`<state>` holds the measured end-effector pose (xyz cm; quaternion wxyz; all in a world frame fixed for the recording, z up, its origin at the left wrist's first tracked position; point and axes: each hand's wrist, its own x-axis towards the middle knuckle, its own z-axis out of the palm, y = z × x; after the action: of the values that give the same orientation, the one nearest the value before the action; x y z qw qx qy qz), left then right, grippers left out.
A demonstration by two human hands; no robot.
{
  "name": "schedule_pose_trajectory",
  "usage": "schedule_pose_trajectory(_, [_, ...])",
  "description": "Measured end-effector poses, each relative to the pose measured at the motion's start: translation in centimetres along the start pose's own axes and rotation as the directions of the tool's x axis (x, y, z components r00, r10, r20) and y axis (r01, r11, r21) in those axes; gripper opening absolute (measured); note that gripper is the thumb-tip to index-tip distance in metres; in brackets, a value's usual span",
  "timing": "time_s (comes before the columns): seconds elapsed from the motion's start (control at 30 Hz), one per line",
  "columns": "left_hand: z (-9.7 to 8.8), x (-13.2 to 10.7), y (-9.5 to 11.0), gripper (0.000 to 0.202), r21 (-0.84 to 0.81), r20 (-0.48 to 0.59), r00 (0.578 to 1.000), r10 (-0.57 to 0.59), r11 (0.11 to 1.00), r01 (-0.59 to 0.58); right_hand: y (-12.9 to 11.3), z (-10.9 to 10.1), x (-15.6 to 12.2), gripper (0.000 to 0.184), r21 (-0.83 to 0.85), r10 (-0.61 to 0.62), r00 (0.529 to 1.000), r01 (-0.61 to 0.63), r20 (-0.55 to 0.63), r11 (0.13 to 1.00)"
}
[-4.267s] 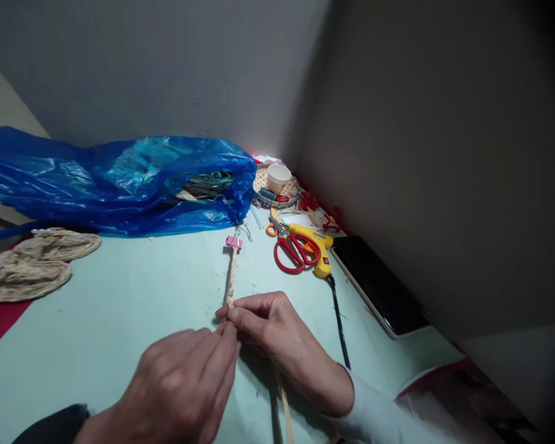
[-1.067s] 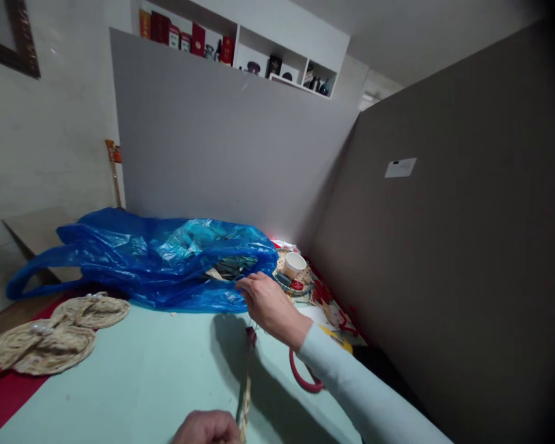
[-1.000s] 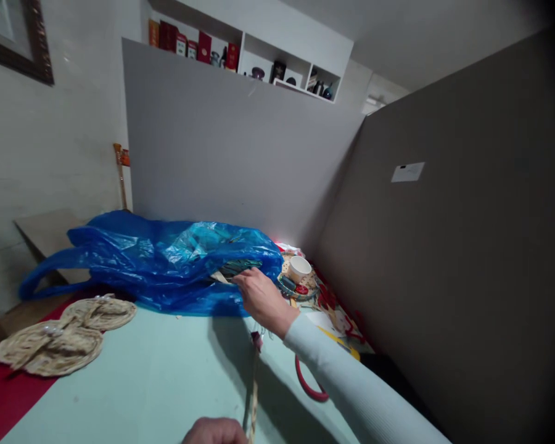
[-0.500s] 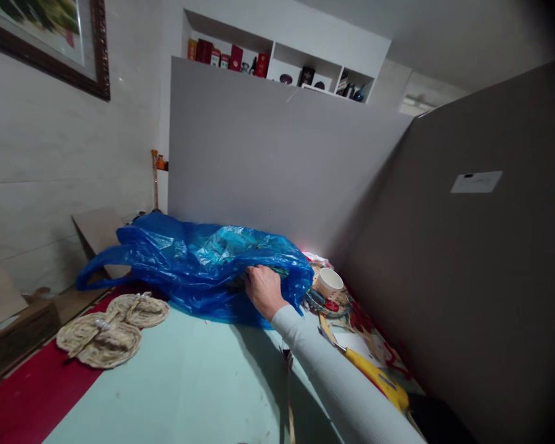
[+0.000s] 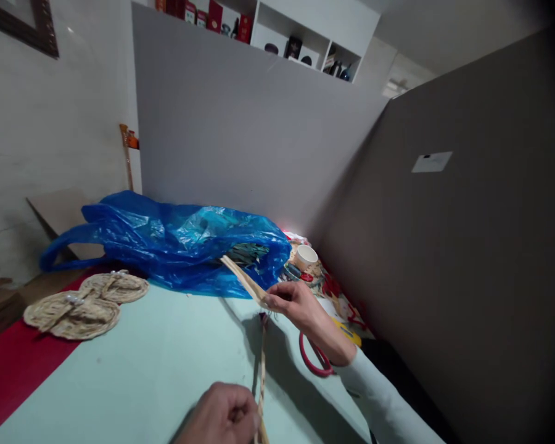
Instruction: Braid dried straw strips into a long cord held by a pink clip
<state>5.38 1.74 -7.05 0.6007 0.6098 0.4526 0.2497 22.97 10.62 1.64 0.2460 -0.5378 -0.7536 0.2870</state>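
My right hand (image 5: 296, 303) pinches a flat tan straw strip (image 5: 243, 279) whose far end still reaches into the mouth of the blue plastic bag (image 5: 166, 243). At the bottom edge my left hand (image 5: 222, 416) is closed on the near end of a braided straw cord (image 5: 261, 364) that lies on the pale green table (image 5: 134, 370). The cord's far end, with a small clip on it, sits just below my right hand.
Woven straw pieces (image 5: 83, 303) lie at the left on a red cloth. Red-handled scissors (image 5: 312, 361), a yellow glue gun (image 5: 346, 333) and a white cup (image 5: 306, 256) on a woven tray crowd the right. Grey partitions close the back and right.
My right hand left the cord, reached into the blue bag and has drawn a straw strip out toward me. My left hand stayed on the cord. The view lifted.
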Motion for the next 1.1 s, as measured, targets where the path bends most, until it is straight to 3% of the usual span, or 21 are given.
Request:
schedule_pose_trajectory(0.17, [0.1, -0.8, 0.4, 0.023, -0.033, -0.015, 0.999, -0.035, 0.999, 0.034, 0.9, 0.6, -6.4, 0.031, 0.282, 0.081, 0.987, -0.118, 0.137, 0.952])
schedule_pose_trajectory(0.3, [0.0, -0.9, -0.1, 0.025, -0.054, -0.025, 0.999, 0.020, 0.998, -0.022, 1.7, 1.1, -9.2, 0.023, 0.437, 0.044, 0.957, -0.171, 0.286, 0.883])
schedule_pose_trajectory(0.43, [0.1, -1.1, -0.8, 0.028, -0.142, -0.117, 0.993, -0.025, 0.990, 0.008, 2.0, 0.5, -10.3, 0.015, 0.328, 0.038, 0.896, -0.201, 0.443, 0.923])
schedule_pose_trajectory(0.53, [0.1, -1.6, -1.0, 0.029, -0.251, -0.156, 0.985, -0.071, 0.968, 0.030, 2.0, -0.1, -10.6, 0.012, 0.216, 0.031, 0.895, -0.141, 0.446, 0.966])
schedule_pose_trajectory(0.77, [0.5, -1.7, -0.5, 0.049, -0.435, -0.232, 0.971, -0.059, 0.899, -0.049, 1.1, -0.7, -11.3, 0.013, 0.121, 0.033, 0.815, -0.125, 0.578, 0.985])
schedule_pose_trajectory(0.83, [0.5, -1.6, -0.1, 0.040, -0.445, -0.212, 0.976, -0.052, 0.894, -0.049, 0.7, -0.9, -11.4, 0.018, 0.090, 0.045, 0.786, -0.127, 0.617, 0.988])
schedule_pose_trajectory(0.93, [0.2, -1.9, 0.9, 0.021, -0.337, -0.123, 0.992, -0.037, 0.941, -0.007, 0.3, -1.1, -11.5, 0.023, 0.031, 0.102, 0.742, -0.164, 0.663, 0.986])
schedule_pose_trajectory(1.0, [0.0, -2.3, 1.5, 0.024, -0.268, -0.087, 0.995, -0.044, 0.963, 0.019, 0.2, -1.1, -11.6, 0.023, -0.017, 0.111, 0.745, -0.132, 0.658, 0.991])
schedule_pose_trajectory(1.1, [0.0, -2.7, 1.7, 0.031, -0.263, -0.091, 0.991, -0.094, 0.963, 0.067, 0.0, -1.0, -11.6, 0.022, -0.112, 0.072, 0.797, -0.006, 0.600, 0.994])
